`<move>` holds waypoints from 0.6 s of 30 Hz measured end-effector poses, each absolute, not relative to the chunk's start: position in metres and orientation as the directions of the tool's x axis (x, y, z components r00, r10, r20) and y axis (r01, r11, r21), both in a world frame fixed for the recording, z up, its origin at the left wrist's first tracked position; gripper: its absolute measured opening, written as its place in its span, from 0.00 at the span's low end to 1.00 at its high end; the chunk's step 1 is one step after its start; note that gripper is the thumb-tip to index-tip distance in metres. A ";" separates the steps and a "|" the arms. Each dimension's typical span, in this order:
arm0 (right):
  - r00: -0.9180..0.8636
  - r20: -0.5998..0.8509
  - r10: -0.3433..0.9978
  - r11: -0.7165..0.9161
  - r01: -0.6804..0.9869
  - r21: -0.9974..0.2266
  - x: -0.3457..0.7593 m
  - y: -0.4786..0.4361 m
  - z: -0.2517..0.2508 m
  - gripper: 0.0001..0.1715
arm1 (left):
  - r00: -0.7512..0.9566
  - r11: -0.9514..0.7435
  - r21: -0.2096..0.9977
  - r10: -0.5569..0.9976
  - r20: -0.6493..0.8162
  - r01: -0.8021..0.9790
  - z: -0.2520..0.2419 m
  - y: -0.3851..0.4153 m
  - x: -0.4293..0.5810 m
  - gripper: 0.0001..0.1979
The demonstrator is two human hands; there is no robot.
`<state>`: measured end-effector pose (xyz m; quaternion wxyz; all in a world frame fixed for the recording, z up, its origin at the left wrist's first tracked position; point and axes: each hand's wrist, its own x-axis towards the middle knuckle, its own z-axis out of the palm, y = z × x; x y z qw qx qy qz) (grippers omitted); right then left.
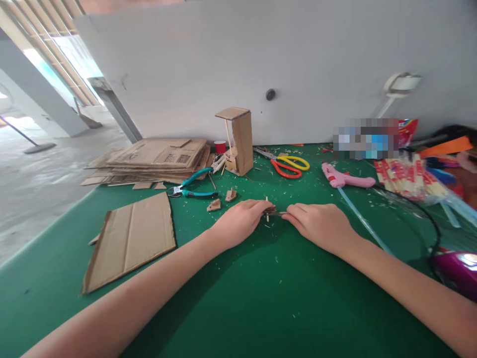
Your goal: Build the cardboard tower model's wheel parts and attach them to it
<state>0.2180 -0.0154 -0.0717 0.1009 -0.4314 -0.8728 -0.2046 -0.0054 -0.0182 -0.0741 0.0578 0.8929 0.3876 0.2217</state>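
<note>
Green tabletop (pixel 253 298), pale wall (pixel 201 64), grey floor (pixel 37 189), left hand (pixel 241 221) pinching cardboard (pixel 271 209), right hand (pixel 322 224) pinching thin grey object (pixel 278 214)

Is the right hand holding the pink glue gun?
No, the pink glue gun lies on the green tabletop, beyond the right hand and apart from it.

Craft workspace: glue gun (pixel 345 179), scissors (pixel 276 158), stacked cardboard (pixel 156 155)

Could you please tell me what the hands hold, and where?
The left hand pinches a small cardboard piece by its left side; the right hand grips a slim grey tool by its right end, largely hidden.
</note>
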 end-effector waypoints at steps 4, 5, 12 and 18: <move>-0.651 0.292 0.701 0.613 0.759 0.220 0.220 -0.014 -0.068 0.22 | 0.608 -0.702 0.266 0.708 0.359 0.660 -0.074 -0.018 -0.005 0.16; -0.671 0.278 0.687 0.638 0.740 0.210 0.221 -0.014 -0.067 0.22 | 0.611 -0.706 0.265 0.704 0.363 0.656 -0.074 -0.017 -0.005 0.16; -0.606 0.358 0.710 0.539 0.795 0.277 0.219 -0.017 -0.071 0.23 | 0.633 -0.738 0.217 0.665 0.396 0.640 -0.078 -0.016 -0.005 0.18; -0.684 0.285 0.671 0.645 0.728 0.230 0.220 -0.015 -0.068 0.21 | 0.640 -0.749 0.222 0.653 0.404 0.624 -0.080 -0.015 -0.006 0.20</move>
